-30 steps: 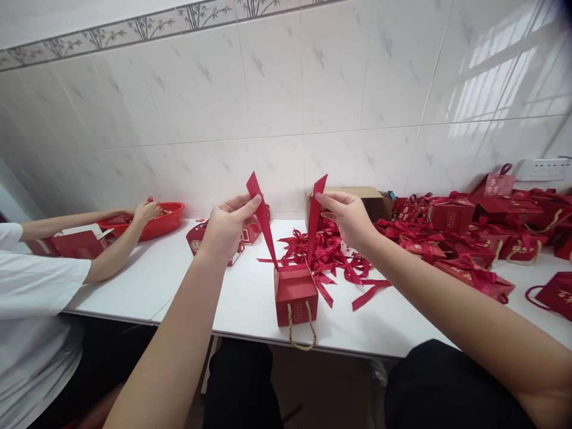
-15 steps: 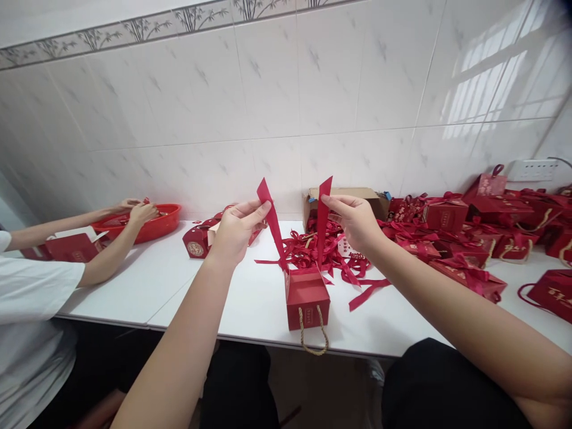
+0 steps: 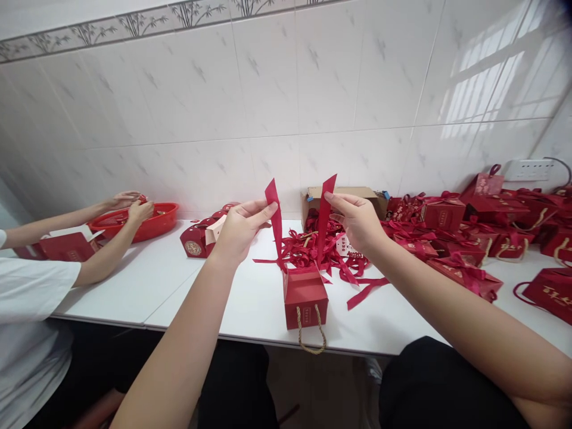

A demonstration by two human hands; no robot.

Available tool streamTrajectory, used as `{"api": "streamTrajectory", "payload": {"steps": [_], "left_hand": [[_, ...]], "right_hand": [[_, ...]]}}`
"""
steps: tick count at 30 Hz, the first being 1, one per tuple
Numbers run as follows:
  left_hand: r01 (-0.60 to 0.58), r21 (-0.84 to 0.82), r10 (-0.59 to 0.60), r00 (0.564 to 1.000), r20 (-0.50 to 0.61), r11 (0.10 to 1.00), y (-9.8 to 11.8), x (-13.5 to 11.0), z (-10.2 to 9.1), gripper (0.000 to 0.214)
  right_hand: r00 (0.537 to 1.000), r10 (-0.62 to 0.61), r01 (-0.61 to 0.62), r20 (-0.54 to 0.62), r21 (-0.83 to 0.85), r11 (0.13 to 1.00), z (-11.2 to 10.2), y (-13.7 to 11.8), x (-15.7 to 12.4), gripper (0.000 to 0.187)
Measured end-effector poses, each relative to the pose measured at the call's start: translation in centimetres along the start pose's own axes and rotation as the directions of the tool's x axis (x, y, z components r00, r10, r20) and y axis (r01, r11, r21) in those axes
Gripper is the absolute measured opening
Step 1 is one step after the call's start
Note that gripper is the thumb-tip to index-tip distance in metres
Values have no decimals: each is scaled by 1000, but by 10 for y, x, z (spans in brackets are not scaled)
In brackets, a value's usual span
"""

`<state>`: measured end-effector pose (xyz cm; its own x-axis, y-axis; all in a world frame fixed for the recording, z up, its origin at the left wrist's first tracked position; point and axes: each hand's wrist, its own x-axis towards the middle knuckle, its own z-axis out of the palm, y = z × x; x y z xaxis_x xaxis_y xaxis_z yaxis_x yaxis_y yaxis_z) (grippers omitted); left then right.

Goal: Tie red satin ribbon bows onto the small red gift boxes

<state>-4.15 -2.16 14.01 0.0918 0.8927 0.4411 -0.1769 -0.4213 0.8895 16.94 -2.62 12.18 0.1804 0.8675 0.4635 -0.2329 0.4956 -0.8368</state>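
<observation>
1. The left ribbon end [image 3: 274, 208] is pinched between the thumb and forefinger of the left hand [image 3: 239, 232]; the other fingers are loosely curled.
2. The right ribbon end [image 3: 326, 205] is gripped in the same way by the right hand [image 3: 360, 221]. Both ends are held upright, a little apart, above the table.
3. Both ends are seen to run down to the top of a small red gift box [image 3: 305, 295]. It stands upright near the front edge of the white table [image 3: 250, 304], between the two forearms, and its rope handle [image 3: 311, 351] hangs over that edge.
4. Just behind the box a loose ribbon pile [image 3: 353, 268] is spread. Behind that, a cardboard carton [image 3: 353, 193] is set against the tiled wall.
5. To the right, many tied boxes [image 3: 465, 274] are heaped. Behind the left hand, a few untied boxes [image 3: 194, 241] are lying.
6. At the far left, a co-worker's hands [image 3: 134, 205] are held over a red basin [image 3: 156, 223].
</observation>
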Motion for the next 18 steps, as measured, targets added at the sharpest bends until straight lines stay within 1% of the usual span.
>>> {"api": "streamTrajectory", "payload": {"steps": [4,9,13,16,18], "left_hand": [[3,-8,-3,1000,23,1000,2,0,0,27],[-26,-38,26,1000,-11,999,6,1,-1,25],[-35,-47,39,996,76,998,5,0,1,25],[-51,-20,53,987,149,999,2,-2,5,26],[-61,39,52,977,207,997,2,-6,10,30]], "right_hand": [[1000,-4,5,5,-21,1000,0,0,0,22],[999,-25,25,24,-21,999,-1,-4,-1,20],[998,-21,20,51,12,1000,1,-7,-4,19],[992,34,-38,120,36,999,5,-6,-8,21],[982,59,-61,178,5,998,9,-5,-11,22]]}}
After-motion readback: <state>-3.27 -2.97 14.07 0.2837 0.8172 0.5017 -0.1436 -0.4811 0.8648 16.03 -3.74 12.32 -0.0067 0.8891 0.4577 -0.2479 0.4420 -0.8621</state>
